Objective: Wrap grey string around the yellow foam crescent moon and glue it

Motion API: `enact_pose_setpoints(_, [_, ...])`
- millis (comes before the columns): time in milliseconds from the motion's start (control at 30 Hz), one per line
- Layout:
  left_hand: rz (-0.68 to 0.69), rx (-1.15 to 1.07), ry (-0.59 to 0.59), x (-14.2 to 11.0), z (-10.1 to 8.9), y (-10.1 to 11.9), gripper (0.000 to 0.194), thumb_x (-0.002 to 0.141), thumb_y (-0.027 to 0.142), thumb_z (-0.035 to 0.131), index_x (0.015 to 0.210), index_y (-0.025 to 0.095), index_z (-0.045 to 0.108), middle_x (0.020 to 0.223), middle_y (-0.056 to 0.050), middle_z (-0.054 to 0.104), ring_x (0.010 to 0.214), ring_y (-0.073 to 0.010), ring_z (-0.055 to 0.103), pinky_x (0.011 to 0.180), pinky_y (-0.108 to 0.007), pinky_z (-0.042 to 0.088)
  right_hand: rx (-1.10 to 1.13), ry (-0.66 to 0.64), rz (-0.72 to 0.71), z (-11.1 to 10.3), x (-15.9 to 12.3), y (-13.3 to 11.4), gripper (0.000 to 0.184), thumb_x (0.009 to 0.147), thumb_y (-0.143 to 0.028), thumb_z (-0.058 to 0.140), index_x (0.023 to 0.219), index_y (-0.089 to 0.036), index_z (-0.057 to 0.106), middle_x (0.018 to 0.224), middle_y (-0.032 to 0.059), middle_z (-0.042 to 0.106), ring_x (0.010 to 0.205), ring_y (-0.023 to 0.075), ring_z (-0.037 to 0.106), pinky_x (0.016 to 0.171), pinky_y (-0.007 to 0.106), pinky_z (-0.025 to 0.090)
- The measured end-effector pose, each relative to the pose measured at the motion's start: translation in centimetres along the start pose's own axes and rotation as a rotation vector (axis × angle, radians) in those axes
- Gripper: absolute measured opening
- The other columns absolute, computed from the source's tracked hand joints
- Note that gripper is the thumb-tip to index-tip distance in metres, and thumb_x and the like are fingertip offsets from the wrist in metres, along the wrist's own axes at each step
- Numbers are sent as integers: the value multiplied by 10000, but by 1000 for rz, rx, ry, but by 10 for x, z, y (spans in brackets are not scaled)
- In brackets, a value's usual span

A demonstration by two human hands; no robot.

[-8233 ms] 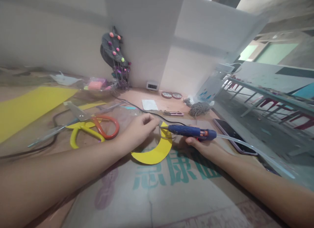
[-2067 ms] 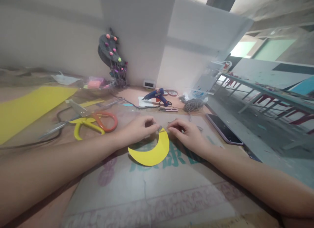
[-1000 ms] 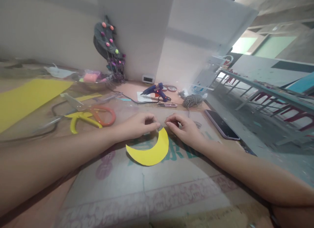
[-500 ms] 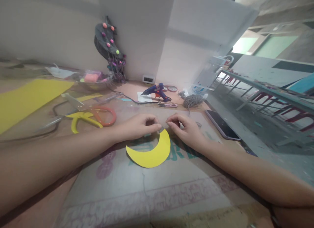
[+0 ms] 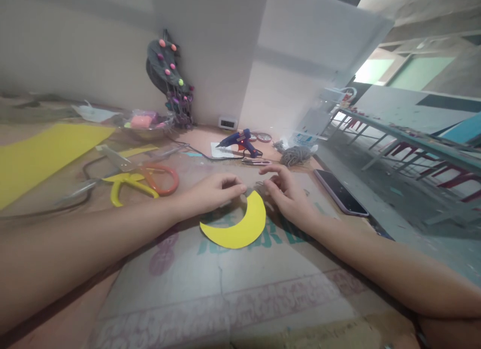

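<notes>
A yellow paper crescent (image 5: 240, 234) hangs from its upper tip, just above the cardboard (image 5: 180, 299) or touching it; which, I cannot tell. My left hand (image 5: 221, 191) is closed in a pinch at that tip, where a bit of grey yarn (image 5: 248, 191) shows beside the fingertips. To the right of the tip, my right hand (image 5: 287, 196) has its thumb and index finger apart, with the index stretched forward. Thin grey strands lie close to its thumb. A ball of grey yarn (image 5: 295, 156) rests beyond the right hand.
Orange-handled scissors (image 5: 165, 179) and yellow-handled scissors (image 5: 130, 186) lie left, near yellow sheet (image 5: 48, 153). A blue glue gun (image 5: 238, 138) and snips (image 5: 257, 162) are behind. A phone (image 5: 340, 193) lies right. A decorated grey crescent (image 5: 161, 66) stands against the wall.
My right hand's fingers have spread apart, the index lifting forward. The yellow crescent has shifted slightly right and up. My left hand stays nearly in place.
</notes>
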State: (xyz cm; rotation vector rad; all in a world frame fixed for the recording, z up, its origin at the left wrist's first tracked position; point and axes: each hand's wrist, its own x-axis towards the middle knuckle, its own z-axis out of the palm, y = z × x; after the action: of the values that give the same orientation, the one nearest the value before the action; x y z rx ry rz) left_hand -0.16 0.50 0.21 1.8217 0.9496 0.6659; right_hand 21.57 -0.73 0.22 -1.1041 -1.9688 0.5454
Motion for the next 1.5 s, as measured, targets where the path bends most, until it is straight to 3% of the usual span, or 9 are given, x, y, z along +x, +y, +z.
enact_pose_setpoints(133, [24, 1, 72, 1, 1, -2, 382, 889, 488, 453, 792, 153, 609, 533, 34, 488, 443, -89, 401, 416, -204, 295, -18, 43, -11, -3, -1, -5, 169, 931, -340, 443, 969, -204, 537, 858, 22, 585, 664, 122, 529, 607, 242, 431])
enact_pose_setpoints(233, [64, 28, 111, 1, 0, -1, 397, 896, 483, 435, 720, 164, 593, 489, 44, 442, 447, -96, 392, 430, -211, 291, -135, -109, -21, -4, 0, -8, 303, 931, -374, 433, 745, -186, 579, 657, 0, 563, 620, 128, 520, 588, 239, 395])
enact_pose_setpoints(300, [85, 42, 134, 1, 0, -1, 397, 896, 477, 431, 685, 170, 569, 490, 42, 452, 458, -100, 401, 441, -212, 296, -182, -204, -25, -4, 1, -8, 325, 913, -379, 463, 694, -177, 593, 616, -4, 569, 599, 126, 517, 568, 235, 378])
enact_pose_setpoints(633, [51, 10, 144, 1, 1, 0, 340, 866, 474, 497, 829, 155, 609, 594, 18, 554, 479, -95, 450, 434, -195, 321, -207, -256, 6, -2, 2, -6, 313, 909, -355, 479, 668, -177, 571, 587, -23, 543, 562, 106, 485, 541, 223, 354])
enact_pose_setpoints(800, [28, 8, 109, 1, 1, 0, 340, 878, 466, 474, 810, 155, 595, 550, 30, 518, 430, -83, 412, 409, -193, 306, 40, -10, 53, -2, 0, -7, 142, 891, -352, 531, 872, -213, 512, 696, -33, 544, 580, 106, 491, 533, 229, 394])
enact_pose_setpoints(900, [20, 31, 70, 1, 0, -1, 341, 877, 477, 475, 843, 161, 599, 631, 6, 589, 464, -92, 462, 417, -192, 324, 224, -72, 97, -1, 0, -7, 205, 887, -326, 551, 1062, -232, 502, 941, 12, 627, 591, 90, 527, 521, 227, 441])
enact_pose_setpoints(1000, [46, 53, 37, 1, 0, -2, 342, 882, 476, 473, 856, 163, 609, 685, -10, 631, 503, -100, 498, 440, -195, 339, 264, -168, 78, 0, -2, -3, 254, 894, -305, 544, 1140, -241, 539, 1157, 54, 626, 724, 110, 608, 596, 247, 504])
enact_pose_setpoints(1167, [81, 82, 29, 0, 0, -3, 335, 891, 462, 466, 867, 166, 621, 738, -27, 667, 542, -112, 528, 472, -206, 358, 136, -161, 73, 1, -3, 2, 216, 897, -295, 529, 1081, -244, 630, 1035, 38, 686, 896, 168, 645, 728, 300, 536])
enact_pose_setpoints(1500, [114, 124, -2, -1, -1, -1, 318, 897, 433, 458, 862, 166, 627, 783, -32, 684, 715, -163, 607, 625, -246, 447, -41, -137, 27, -2, 3, -3, 136, 871, -290, 573, 889, -189, 662, 866, 23, 689, 798, 146, 627, 717, 265, 486])
